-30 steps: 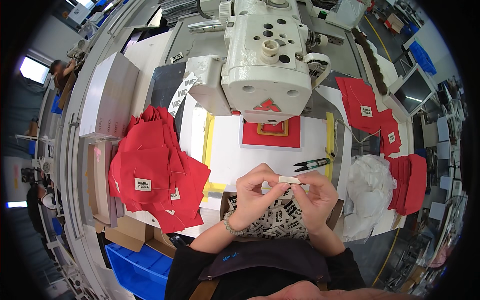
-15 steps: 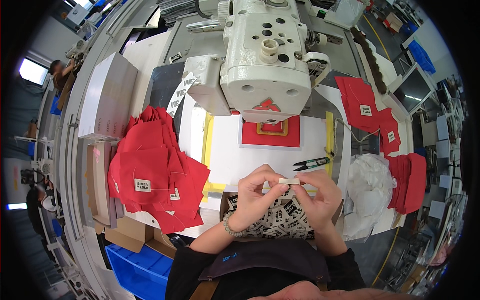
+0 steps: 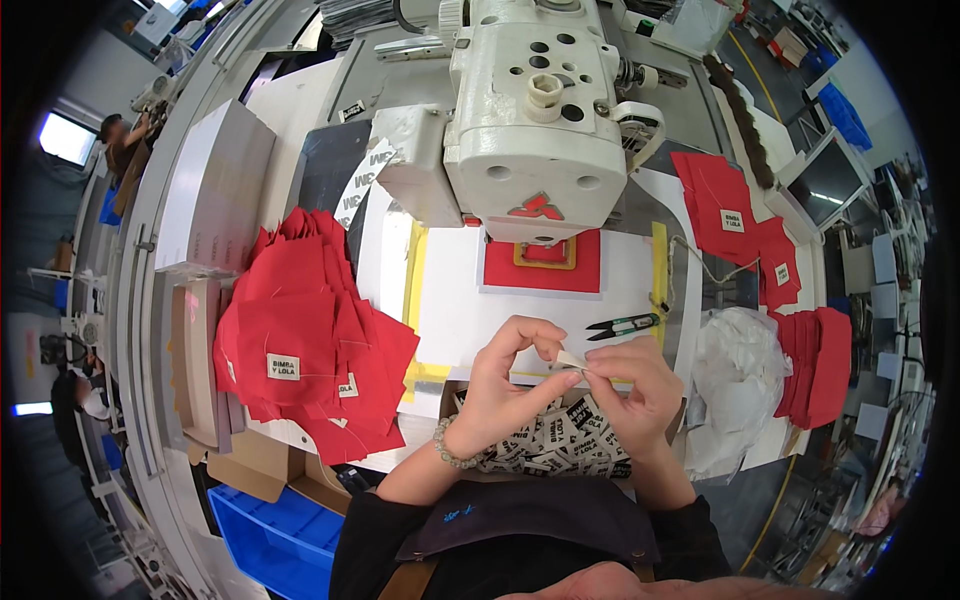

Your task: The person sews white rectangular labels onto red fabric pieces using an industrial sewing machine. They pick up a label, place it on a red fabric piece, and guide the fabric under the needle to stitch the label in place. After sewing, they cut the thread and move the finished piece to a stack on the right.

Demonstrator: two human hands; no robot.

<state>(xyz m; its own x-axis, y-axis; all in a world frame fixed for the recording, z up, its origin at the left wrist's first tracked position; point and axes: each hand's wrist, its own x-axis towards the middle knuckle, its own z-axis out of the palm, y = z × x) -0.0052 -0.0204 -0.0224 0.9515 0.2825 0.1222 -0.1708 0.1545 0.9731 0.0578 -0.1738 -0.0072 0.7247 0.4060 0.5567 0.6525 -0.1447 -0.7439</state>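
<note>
A small cream fabric label (image 3: 571,361) is held up between my two hands, tilted and over the front edge of the white work surface. My right hand (image 3: 637,388) pinches its right end between thumb and fingertips. At its left end are the bent index finger and thumb of my left hand (image 3: 503,388), closed about its edge. Beneath my hands an open box holds a heap of cream labels (image 3: 560,440) with black print. Ahead, a red fabric piece (image 3: 499,268) lies under the sewing machine head (image 3: 535,165), with a metal frame (image 3: 545,252) on it.
Thread snips (image 3: 622,327) lie just beyond my right hand. Red labelled pieces (image 3: 290,340) are piled at the left beside a white box (image 3: 215,190). More red pieces (image 3: 722,215) and a crumpled plastic bag (image 3: 738,365) are at the right. A blue crate (image 3: 275,540) stands lower left.
The label has gone from lying level to slanting down toward the right. My left index finger has lifted and bent, and its hand has shifted slightly left.
</note>
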